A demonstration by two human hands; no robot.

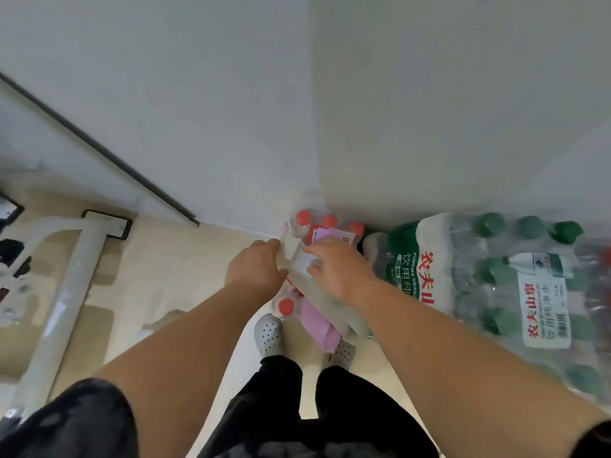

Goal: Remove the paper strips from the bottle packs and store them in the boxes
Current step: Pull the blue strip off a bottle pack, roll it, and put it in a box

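A shrink-wrapped pack of red-capped bottles stands on the floor in the wall corner, below me. A long white paper strip runs across its top towards my feet. My left hand grips the strip's left edge. My right hand lies on the strip from the right, its fingers curled over the paper. A pink sheet hangs under the strip near my shoes. No box is in view.
Large packs of green-capped bottles with white labels fill the floor to the right. A white table leg with a black foot plate stands at the left. My white shoes are right below the pack. Grey walls meet behind it.
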